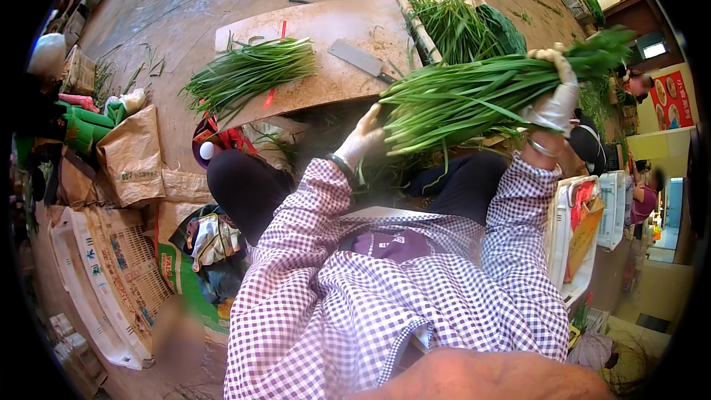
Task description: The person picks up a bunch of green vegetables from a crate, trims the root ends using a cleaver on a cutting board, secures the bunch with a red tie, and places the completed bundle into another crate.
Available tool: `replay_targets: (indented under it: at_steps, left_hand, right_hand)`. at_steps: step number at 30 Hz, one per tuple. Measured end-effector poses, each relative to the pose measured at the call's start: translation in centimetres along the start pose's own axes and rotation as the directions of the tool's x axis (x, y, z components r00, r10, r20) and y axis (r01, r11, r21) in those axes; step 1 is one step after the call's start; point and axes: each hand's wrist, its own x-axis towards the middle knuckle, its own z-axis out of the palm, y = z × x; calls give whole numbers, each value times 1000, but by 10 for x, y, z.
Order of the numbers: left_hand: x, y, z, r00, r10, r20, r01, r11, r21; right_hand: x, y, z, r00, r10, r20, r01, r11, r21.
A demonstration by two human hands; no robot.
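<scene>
2 arms (522,215) forward: right grip (554,89) higher, fingers (566,68) curled; left grip (361,138) lower.

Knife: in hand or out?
Out: the knife lies on the board; the right hand grips a green bundle, the left hand at its pale ends.

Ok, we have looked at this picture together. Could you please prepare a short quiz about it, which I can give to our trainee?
1. Choose one: on the board, the knife lies (a) to the left of the resting bundle, (b) to the right of it, (c) on top of it.
2. True or false: the right hand grips the raised bundle by its pale stem ends.
3. Fill in: the narrow strip that shows on both sides of the resting bundle is ____ in colour.

Key: 1. b. 2. False; it grips toward the leafy end. 3. Red.
</scene>
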Motion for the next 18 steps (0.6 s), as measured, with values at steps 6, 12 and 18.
replay_targets:
  at_steps: [6, 12, 18]
  left_hand:
    - [-31, 67, 45, 968, 40, 249, 38, 952, -304]
    - [-29, 65, 39, 906, 138, 399, 190, 710, -678]
    - [-30, 54, 39, 955, -25, 295, 180, 839, -514]
  right_hand:
    - [18, 35, -51, 957, 269, -113, -248, 953, 173]
    - [11, 62, -92, 892, 433, -127, -399, 889, 224]
    - [11, 56, -115, 897, 435, -83, -413, 889, 196]
